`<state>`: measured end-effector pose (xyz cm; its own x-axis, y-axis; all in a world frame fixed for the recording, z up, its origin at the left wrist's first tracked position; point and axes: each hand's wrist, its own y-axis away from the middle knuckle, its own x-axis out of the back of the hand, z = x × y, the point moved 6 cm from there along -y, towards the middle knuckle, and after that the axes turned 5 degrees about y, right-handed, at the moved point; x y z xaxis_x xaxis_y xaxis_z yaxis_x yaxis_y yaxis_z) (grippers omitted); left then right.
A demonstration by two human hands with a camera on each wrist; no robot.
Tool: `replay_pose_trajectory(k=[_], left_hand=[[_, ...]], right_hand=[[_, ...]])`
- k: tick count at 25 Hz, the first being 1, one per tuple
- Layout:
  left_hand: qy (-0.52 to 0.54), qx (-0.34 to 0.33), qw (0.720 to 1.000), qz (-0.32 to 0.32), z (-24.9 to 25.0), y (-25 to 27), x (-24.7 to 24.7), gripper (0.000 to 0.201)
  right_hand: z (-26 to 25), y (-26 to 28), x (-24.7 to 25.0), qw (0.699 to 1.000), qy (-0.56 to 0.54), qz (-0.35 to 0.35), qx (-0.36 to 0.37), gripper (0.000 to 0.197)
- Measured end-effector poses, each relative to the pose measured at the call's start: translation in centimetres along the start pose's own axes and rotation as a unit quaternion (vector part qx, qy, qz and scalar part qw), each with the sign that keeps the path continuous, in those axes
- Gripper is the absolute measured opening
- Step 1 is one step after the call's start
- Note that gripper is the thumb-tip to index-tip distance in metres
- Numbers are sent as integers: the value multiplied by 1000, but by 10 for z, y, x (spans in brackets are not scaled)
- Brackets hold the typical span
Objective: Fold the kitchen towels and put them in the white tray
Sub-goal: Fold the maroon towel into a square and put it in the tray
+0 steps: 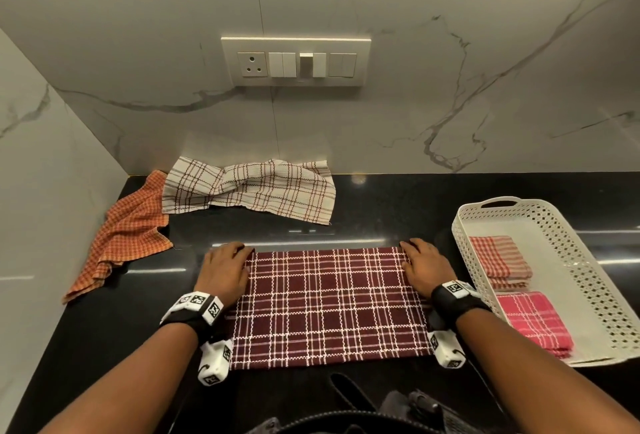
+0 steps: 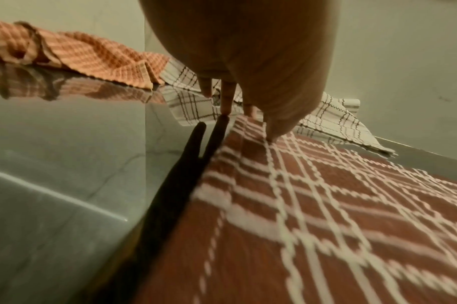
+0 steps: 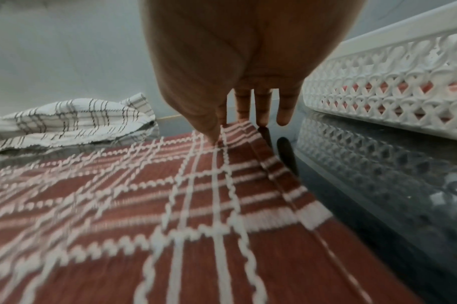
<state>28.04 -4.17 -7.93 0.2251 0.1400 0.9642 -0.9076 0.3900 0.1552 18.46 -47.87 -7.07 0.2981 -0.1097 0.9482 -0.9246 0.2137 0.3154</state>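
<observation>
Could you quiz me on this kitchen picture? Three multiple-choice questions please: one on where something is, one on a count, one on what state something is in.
1. Where is the white tray?
A. right of the maroon towel
B. on the orange towel
C. by the socket plate

2. How many folded towels lie in it?
A. none
B. two
C. four

3. How is the maroon towel?
A. crumpled in a heap
B. hanging from the wall
C. flat on the counter

Answers:
1 A, it sits beside the right hand.
2 B, a pale red checked one and a pink one.
3 C, both hands, left hand too, rest flat at its far corners.
</observation>
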Motion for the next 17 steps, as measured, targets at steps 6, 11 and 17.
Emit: replay_pose_trajectory(k=[6,11,17], left_hand=[[-21,49,997,-47,-26,-18,27,34],[134,149,977,-76,-43,-8,28,11],[540,248,804,-10,-24,24,24,12]], right_hand=[[12,-14,23,992,-110,-10,-67,31],[24,-2,27,965,-237,-14,-112,16],[22,18,14,818,-545,-25,-182,16]])
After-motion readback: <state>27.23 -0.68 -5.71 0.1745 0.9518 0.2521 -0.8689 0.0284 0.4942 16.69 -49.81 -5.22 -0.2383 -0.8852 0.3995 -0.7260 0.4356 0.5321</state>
